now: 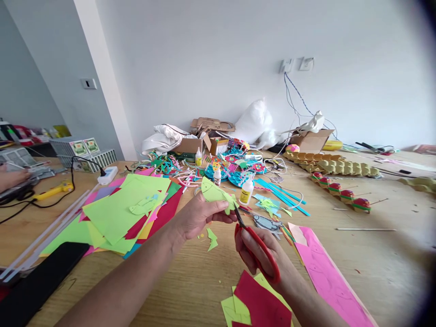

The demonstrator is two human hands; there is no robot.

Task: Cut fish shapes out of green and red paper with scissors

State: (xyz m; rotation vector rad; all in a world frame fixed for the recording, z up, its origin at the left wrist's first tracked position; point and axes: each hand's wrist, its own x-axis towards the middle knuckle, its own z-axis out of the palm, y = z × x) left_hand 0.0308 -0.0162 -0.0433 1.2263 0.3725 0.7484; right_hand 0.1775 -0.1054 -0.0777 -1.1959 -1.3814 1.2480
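A light green paper fish (pixel 213 191) is pinched between the thumb and fingers of my left hand (pixel 200 215), above the middle of the wooden table. My right hand (pixel 260 254) grips red-handled scissors (pixel 264 254), its fingers in the loops. The dark blades touch the paper at the fish's right end. Below the hands lies a small green scrap (pixel 212 239). Red paper (pixel 262 299) and yellow-green pieces lie under my right forearm. Just beyond the scissors is a grey fish drawing (pixel 267 223).
Stacked coloured sheets (pixel 119 209) lie left, near a black phone-like slab (pixel 44 281). Glue bottles (pixel 246 190), blue strips (pixel 286 197) and craft pieces stand or lie behind. Pink paper (pixel 327 272) and an egg-carton caterpillar (pixel 340 193) are right. Another person's hand (pixel 12 177) shows far left.
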